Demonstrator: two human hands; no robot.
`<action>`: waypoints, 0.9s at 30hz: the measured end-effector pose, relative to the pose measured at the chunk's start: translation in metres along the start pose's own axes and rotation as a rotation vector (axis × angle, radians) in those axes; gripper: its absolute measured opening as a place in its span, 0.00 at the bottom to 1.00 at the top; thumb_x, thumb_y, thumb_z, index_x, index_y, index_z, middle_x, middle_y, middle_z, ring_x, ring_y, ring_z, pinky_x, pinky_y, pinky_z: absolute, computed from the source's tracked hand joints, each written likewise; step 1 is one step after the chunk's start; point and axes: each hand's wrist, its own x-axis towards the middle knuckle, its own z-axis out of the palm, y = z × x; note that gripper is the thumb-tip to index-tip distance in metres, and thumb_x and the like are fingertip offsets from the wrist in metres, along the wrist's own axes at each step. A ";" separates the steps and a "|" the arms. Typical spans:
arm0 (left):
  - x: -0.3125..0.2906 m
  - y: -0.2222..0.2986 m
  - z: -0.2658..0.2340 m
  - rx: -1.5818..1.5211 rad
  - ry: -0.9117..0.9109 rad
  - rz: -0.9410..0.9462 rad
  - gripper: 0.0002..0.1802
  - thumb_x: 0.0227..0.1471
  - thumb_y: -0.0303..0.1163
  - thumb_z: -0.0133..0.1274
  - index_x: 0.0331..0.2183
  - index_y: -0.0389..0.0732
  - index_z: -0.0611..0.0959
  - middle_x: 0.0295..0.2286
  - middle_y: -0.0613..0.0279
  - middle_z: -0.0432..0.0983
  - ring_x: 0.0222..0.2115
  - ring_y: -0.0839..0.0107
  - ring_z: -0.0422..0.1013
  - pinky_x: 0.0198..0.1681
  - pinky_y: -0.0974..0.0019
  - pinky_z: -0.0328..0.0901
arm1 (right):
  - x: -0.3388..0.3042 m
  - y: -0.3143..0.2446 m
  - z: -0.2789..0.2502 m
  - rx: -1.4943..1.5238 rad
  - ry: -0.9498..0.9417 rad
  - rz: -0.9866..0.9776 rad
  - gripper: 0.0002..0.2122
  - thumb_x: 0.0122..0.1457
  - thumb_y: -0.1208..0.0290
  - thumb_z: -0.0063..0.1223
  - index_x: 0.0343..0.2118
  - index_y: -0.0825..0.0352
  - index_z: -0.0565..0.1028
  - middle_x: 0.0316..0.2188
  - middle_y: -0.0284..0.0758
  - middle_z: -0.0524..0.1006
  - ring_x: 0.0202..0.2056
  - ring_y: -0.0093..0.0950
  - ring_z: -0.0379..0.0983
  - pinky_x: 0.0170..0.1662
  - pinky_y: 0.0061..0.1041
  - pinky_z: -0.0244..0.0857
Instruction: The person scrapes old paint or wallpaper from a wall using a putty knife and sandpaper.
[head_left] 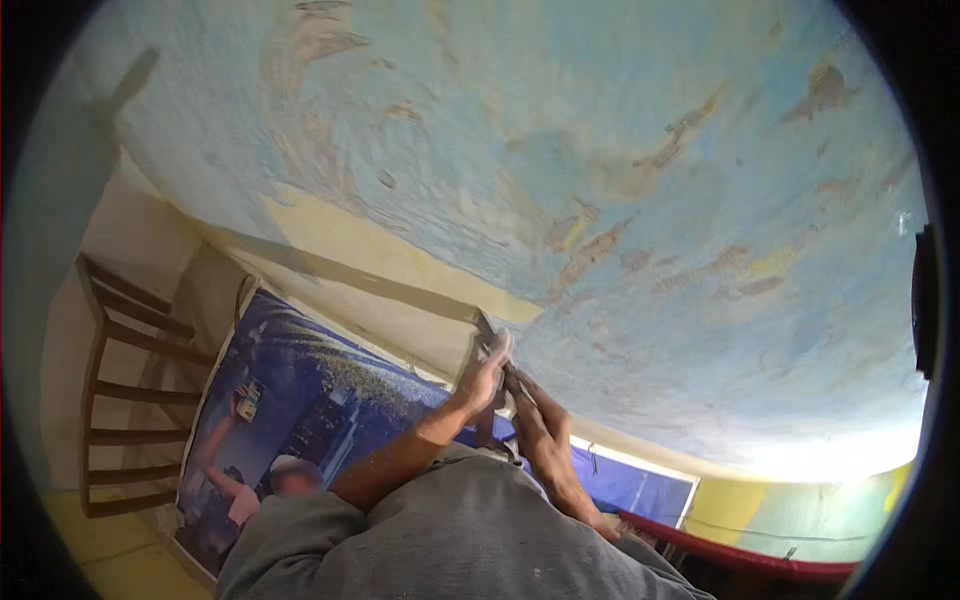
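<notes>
Before me a pale blue painted wall [600, 150] shows brownish worn patches and a yellowish strip [400, 255]. My left hand [487, 375] is raised at the strip's lower right end, its fingers pressed close together against a thin dark flat edge [484, 322], which looks like a blade. Just to its right and lower, my right hand [541, 425] closes round a narrow grey piece, like a handle. My hands nearly touch. Whether blade and handle are one tool is hidden between them.
A wooden slatted frame [140, 393] like a ladder or chair back stands at left. A blue printed banner [380, 400] spreads below the wall. A person in a pale cap [293, 462] appears there, printed or real, I cannot tell. Red cloth [740, 555] lies lower right.
</notes>
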 end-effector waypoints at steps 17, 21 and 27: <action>-0.007 0.096 0.008 -0.046 0.114 -0.101 0.21 0.59 0.54 0.55 0.37 0.45 0.73 0.25 0.74 0.65 0.22 0.84 0.61 0.24 0.76 0.59 | 0.036 0.015 0.012 -0.066 -0.039 -0.126 0.20 0.69 0.69 0.42 0.62 0.69 0.67 0.19 0.20 0.61 0.18 0.11 0.53 0.20 0.16 0.47; -0.031 0.083 0.030 0.048 -0.035 -0.088 0.24 0.58 0.53 0.56 0.36 0.43 0.70 0.22 0.73 0.63 0.20 0.83 0.60 0.20 0.75 0.57 | 0.003 0.016 -0.021 0.051 -0.168 -0.065 0.24 0.68 0.69 0.45 0.65 0.68 0.61 0.19 0.20 0.61 0.17 0.12 0.53 0.20 0.16 0.43; -0.051 0.073 0.078 0.184 -0.215 -0.013 0.18 0.62 0.48 0.53 0.39 0.44 0.69 0.28 0.69 0.66 0.25 0.81 0.63 0.28 0.72 0.62 | -0.044 0.019 -0.045 0.227 0.046 -0.103 0.26 0.67 0.64 0.47 0.65 0.69 0.62 0.21 0.21 0.64 0.17 0.11 0.54 0.19 0.14 0.45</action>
